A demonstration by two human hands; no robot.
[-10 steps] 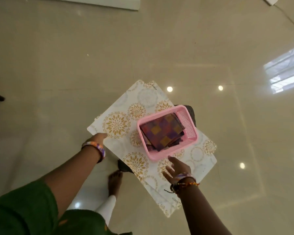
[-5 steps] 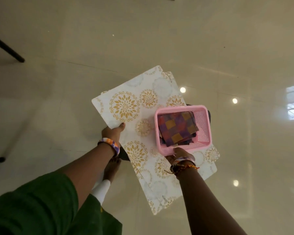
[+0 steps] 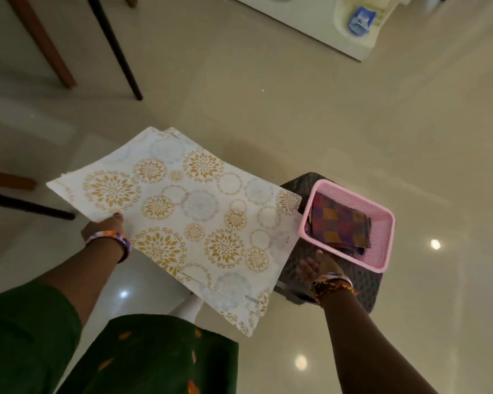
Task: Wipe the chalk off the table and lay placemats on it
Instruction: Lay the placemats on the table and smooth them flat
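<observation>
Glossy beige floor tiles fill the view. Above them the left hand pinches the near-left edge of a stack of floral placemats, held in the air. Just beside them, the right hand, fingers straight, touches a pink basket holding a checked cloth on a dark stool.

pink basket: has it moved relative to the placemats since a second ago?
Yes. The pink basket sat on top of the placemats; now it rests on the dark stool to their right, with the left hand holding the placemats clear.
</observation>
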